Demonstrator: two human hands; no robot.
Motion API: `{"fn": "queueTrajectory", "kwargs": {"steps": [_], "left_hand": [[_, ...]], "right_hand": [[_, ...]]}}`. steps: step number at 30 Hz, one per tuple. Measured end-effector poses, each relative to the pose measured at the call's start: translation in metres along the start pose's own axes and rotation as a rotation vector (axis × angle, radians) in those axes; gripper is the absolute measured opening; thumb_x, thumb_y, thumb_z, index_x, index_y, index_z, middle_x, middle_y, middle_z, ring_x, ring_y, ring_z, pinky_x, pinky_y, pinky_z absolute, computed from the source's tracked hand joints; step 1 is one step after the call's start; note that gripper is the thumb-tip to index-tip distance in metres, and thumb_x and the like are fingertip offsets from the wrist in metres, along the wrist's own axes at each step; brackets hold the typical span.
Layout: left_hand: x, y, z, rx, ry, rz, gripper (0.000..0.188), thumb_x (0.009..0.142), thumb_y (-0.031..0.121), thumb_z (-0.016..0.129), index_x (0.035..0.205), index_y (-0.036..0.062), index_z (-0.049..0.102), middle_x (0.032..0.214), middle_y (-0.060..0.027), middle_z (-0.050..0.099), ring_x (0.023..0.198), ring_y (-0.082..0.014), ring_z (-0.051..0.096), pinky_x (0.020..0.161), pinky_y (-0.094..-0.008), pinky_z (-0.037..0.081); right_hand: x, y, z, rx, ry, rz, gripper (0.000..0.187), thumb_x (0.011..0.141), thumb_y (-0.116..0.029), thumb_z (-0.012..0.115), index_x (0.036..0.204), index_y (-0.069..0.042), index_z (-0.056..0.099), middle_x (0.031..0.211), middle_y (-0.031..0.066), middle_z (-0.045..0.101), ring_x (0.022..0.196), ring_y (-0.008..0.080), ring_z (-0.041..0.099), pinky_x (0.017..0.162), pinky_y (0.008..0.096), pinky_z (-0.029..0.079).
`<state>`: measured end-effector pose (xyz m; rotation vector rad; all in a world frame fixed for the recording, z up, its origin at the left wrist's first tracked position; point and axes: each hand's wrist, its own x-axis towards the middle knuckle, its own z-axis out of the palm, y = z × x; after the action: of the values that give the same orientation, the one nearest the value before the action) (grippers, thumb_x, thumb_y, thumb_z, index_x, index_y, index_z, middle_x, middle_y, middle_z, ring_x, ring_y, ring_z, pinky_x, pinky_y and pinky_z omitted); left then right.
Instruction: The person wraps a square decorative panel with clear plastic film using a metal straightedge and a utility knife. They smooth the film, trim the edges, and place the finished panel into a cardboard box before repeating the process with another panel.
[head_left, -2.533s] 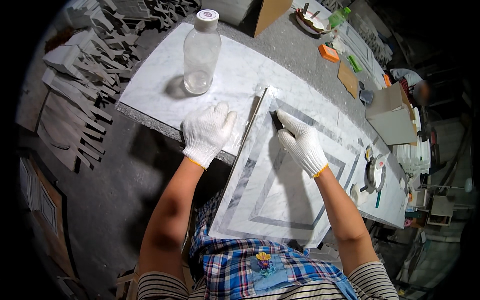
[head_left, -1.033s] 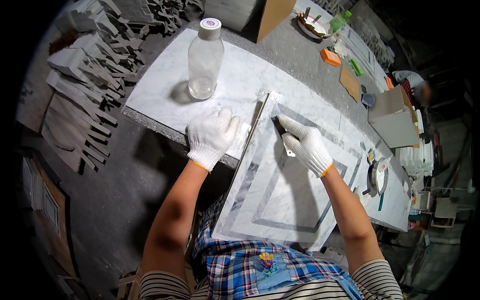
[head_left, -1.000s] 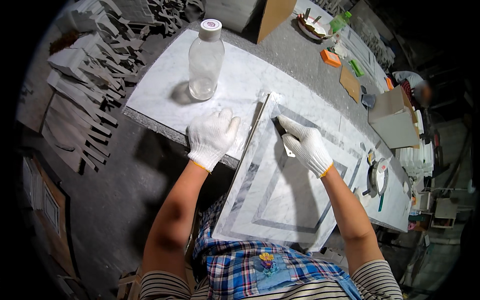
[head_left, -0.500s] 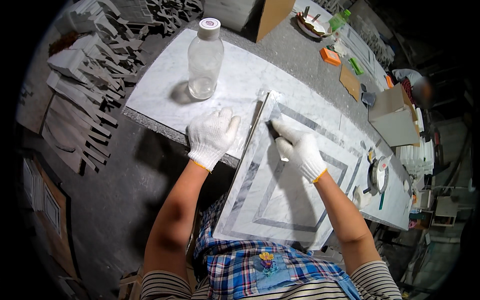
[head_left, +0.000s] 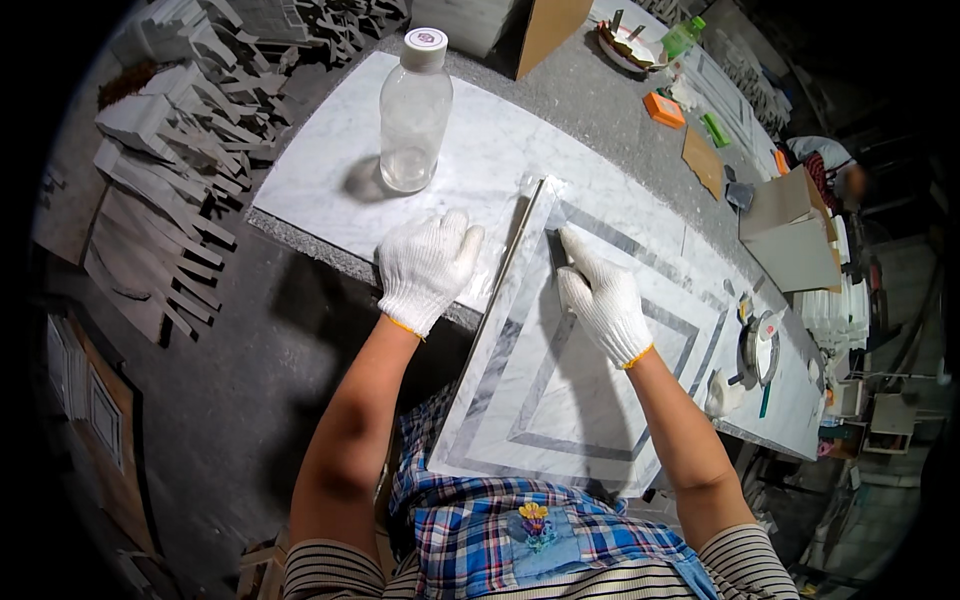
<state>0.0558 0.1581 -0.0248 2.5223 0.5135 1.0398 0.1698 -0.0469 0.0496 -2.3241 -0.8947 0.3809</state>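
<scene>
My left hand (head_left: 428,268), in a white knit glove, rests on the near edge of a white marble slab (head_left: 310,170). Its fingers are curled under, and whatever they might hold is hidden. A clear plastic bottle (head_left: 413,125) with a white cap stands upright just beyond it. My right hand (head_left: 607,300), gloved too, is over a marble panel (head_left: 560,390) with inlaid grey rectangular bands. Thumb and fingers are closed, with a small dark shape by their tips that I cannot make out. The panel lies at a slant, its near end by my plaid apron.
A round container (head_left: 762,355) and small tools lie on the right. Farther back are a cardboard box (head_left: 790,230), an orange box (head_left: 664,110), a bowl (head_left: 628,48) and a green bottle (head_left: 682,38). Stone strips (head_left: 170,200) are stacked at left. Another person (head_left: 825,160) is at far right.
My right hand has moved slightly right and up over the panel's inlaid band. My left hand stays at the slab's edge, and the bottle still stands there.
</scene>
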Motion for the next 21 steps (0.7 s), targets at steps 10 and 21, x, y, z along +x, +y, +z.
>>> {"fn": "queueTrajectory", "kwargs": {"steps": [10, 21], "left_hand": [[0.0, 0.0, 0.001, -0.011, 0.015, 0.002, 0.021, 0.088, 0.024, 0.071, 0.076, 0.0116, 0.059, 0.067, -0.011, 0.06, 0.06, -0.0317, 0.061, 0.051, -0.0439, 0.045], [0.001, 0.001, 0.0, -0.009, 0.017, 0.005, 0.022, 0.089, 0.026, 0.071, 0.077, 0.0116, 0.059, 0.068, -0.0109, 0.06, 0.062, -0.0318, 0.062, 0.052, -0.0438, 0.046]], "right_hand": [[-0.001, 0.004, 0.005, -0.056, 0.087, -0.096, 0.044, 0.093, -0.015, 0.063, 0.137, -0.009, 0.064, 0.091, 0.018, 0.074, 0.071, 0.0259, 0.073, 0.071, 0.0349, 0.057], [0.004, 0.008, 0.0, -0.035, 0.048, -0.116, 0.046, 0.091, -0.013, 0.06, 0.136, -0.009, 0.065, 0.09, 0.0194, 0.074, 0.066, 0.025, 0.073, 0.069, 0.034, 0.058]]}}
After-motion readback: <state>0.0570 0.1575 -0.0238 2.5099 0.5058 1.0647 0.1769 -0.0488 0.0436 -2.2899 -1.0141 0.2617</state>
